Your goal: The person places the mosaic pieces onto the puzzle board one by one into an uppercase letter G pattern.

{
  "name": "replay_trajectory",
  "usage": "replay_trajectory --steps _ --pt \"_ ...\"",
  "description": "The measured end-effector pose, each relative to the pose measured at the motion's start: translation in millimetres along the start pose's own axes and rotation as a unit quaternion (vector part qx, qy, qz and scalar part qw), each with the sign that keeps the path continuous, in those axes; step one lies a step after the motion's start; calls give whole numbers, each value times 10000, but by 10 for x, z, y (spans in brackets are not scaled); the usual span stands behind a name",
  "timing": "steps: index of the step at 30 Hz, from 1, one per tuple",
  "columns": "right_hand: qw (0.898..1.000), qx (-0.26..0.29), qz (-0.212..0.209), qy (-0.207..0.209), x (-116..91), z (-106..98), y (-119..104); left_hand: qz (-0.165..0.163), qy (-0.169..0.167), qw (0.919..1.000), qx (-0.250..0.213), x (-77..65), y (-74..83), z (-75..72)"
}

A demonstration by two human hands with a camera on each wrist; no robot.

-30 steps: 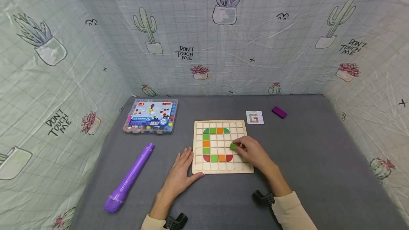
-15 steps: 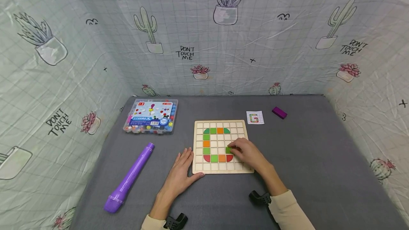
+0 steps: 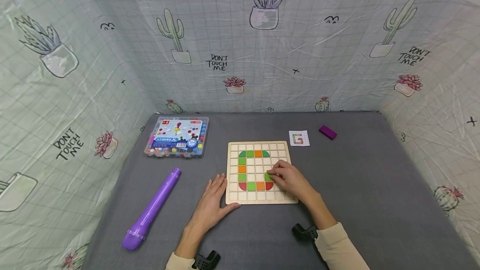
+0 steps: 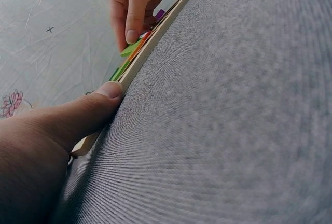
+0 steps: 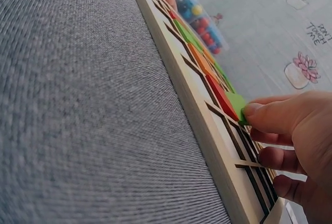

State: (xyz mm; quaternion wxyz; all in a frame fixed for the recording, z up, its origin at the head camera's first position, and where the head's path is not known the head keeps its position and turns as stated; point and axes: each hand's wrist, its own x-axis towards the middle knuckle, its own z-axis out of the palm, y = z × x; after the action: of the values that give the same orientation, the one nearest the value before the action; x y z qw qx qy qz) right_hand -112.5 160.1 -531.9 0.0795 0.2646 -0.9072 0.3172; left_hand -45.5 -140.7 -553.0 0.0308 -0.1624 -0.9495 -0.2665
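Note:
A square wooden grid board (image 3: 285, 198) lies on the grey table, with green, orange and red tiles set in its cells in a C-like outline. My right hand (image 3: 290, 180) pinches a light green square tile (image 5: 236, 103) between thumb and fingertips, tilted just above the red rounded tile (image 5: 220, 95) at the outline's lower right. The left hand (image 3: 211, 203) lies with straight fingers along the board's left edge, its thumb at the front left corner; in the left wrist view that thumb (image 4: 106, 92) touches the board's side.
Behind the board lies a small pattern card (image 3: 299, 138), with a purple block (image 3: 328, 132) to its right. A clear plastic case (image 3: 176, 136) of coloured beads stands at the back left. Nearer, a purple toy microphone (image 3: 151, 209) lies on the table. Patterned cloth (image 3: 240, 45) hangs around.
My right hand has moved left and slightly down with the green tile, bringing it to the cell above the lower-right red tile. The left hand has stayed still.

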Motion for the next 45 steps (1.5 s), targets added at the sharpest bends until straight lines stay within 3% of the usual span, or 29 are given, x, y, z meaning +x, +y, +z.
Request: replay_trajectory --steps 12,33,45 --pt "9998 23 -110 148 -22 -19 13 15 38 10000 41 0 17 -2" --pt "9969 -181 747 143 -263 -367 125 -34 -22 10000 -63 -9 22 0" --pt "9892 -443 1397 -19 -485 -532 208 6 -5 10000 -17 -12 23 -11"
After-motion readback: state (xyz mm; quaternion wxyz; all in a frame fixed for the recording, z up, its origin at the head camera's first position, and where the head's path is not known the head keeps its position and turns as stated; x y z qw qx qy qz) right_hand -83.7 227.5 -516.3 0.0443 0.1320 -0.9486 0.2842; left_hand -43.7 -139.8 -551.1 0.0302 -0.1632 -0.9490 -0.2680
